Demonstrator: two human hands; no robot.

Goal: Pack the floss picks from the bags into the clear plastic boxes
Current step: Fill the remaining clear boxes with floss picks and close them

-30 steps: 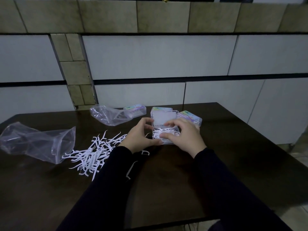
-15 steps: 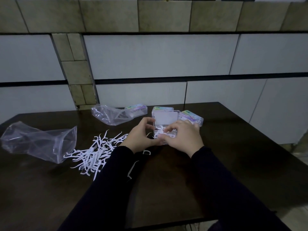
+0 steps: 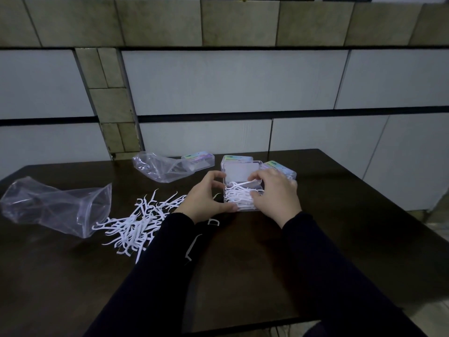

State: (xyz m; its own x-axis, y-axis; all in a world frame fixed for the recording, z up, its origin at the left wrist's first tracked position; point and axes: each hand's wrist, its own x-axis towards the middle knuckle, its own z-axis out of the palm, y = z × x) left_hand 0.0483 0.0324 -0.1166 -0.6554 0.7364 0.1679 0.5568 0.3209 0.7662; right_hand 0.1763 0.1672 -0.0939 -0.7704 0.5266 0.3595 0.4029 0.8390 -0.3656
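Note:
An open clear plastic box with its lid raised sits mid-table, filled with white floss picks. My left hand grips the box's left side, thumb at the front corner. My right hand curls over the box's right side, fingers on the picks and lid edge. A loose pile of floss picks lies to the left, beside an empty clear bag. Two stray picks lie near my left sleeve.
A second clear bag lies at the back with a labelled box at its mouth. Two more labelled boxes stand behind the open one. The dark table ends close on the right and front.
My right hand has shifted up from pressing the picks toward the lid's right edge. The left hand keeps its hold on the box. The view has drifted slightly.

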